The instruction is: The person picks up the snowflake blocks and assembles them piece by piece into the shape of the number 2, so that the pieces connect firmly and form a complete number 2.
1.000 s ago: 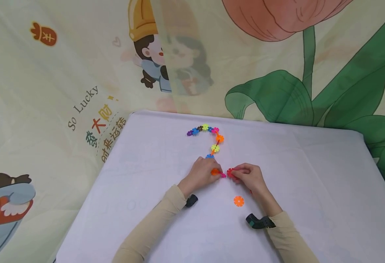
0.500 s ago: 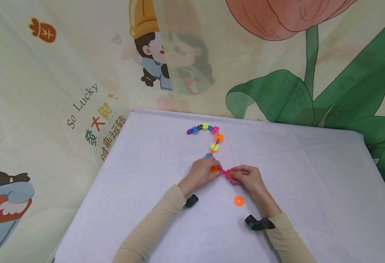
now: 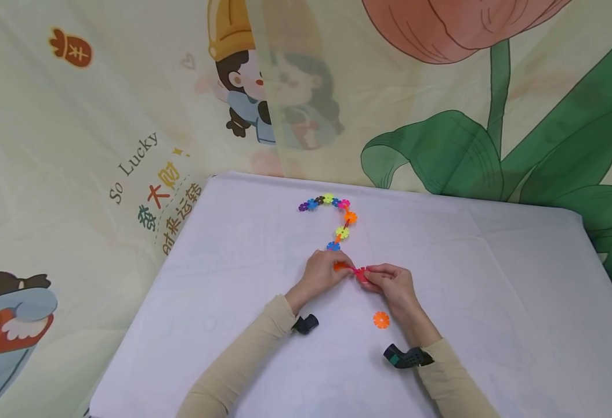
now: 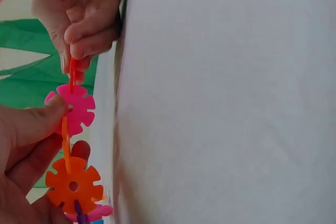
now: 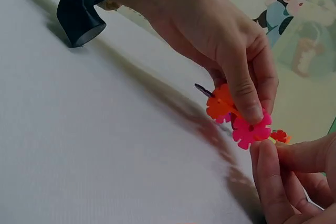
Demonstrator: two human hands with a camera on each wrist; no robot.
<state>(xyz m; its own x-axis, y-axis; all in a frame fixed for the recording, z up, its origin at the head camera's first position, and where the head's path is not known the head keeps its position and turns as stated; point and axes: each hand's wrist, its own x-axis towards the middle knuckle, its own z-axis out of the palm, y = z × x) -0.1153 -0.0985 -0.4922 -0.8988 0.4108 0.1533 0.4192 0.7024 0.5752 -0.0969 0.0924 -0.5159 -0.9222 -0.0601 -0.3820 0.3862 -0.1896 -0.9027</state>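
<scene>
My left hand (image 3: 323,274) pinches a pink notched interlocking disc (image 4: 81,109) between thumb and fingers. An orange notched disc (image 4: 73,184) hangs lower in the chain by the same hand, linked by another orange disc seen edge-on. My right hand (image 3: 395,284) pinches a red notched disc (image 3: 361,276), seen edge-on in the left wrist view, where it meets the pink disc's edge. How deep the notches sit in each other I cannot tell. The rest of the chain of coloured discs (image 3: 342,233) curves away behind my left hand.
One loose orange disc (image 3: 381,320) lies on the white-covered table (image 3: 493,302), near my right wrist. Black wrist cameras (image 3: 407,356) stick out from both wrists close to the tabletop. A printed curtain (image 3: 415,87) hangs behind the table's far edge.
My right hand has moved left, bringing the red disc from apart to touching the pink one. My left hand keeps its pinch and has barely shifted.
</scene>
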